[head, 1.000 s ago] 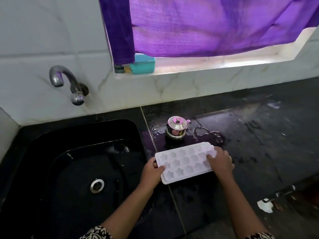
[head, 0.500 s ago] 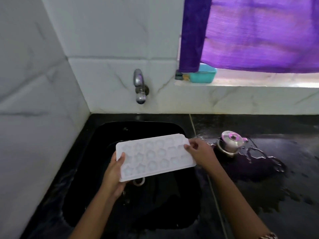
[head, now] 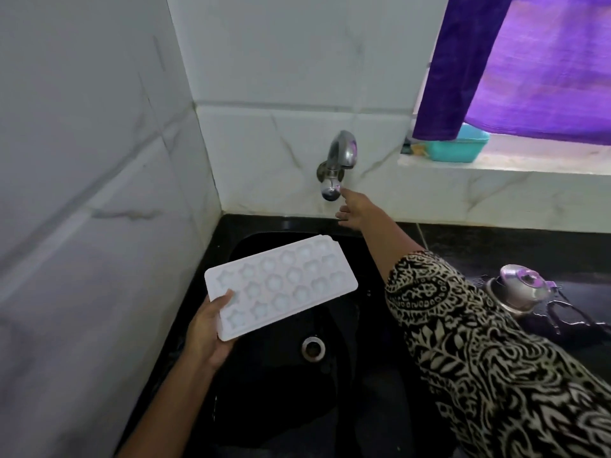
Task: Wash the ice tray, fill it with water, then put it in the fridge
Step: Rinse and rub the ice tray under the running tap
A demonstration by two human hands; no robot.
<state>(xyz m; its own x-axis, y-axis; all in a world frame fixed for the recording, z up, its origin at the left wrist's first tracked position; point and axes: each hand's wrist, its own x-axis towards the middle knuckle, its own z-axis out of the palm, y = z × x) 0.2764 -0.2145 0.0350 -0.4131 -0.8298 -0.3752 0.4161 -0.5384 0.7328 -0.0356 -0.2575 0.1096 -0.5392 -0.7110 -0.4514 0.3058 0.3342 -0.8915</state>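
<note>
1. The black sink [head: 264, 408] is lying directly below you.
2. The white ice tray [head: 281, 285] is hanging tilted above the sink, cells facing up.
3. Your left hand [head: 206, 328] is gripping the tray's near end above the sink's left side, thumb on top.
4. Your right hand [head: 357, 213] is hovering above the sink's back rim, fingers apart, index fingertip touching the tap knob [head: 330, 191].

Dim indoor light, daylight thru purple curtain [head: 542, 64] at right, wide-angle bending at edges, slightly soft
</note>
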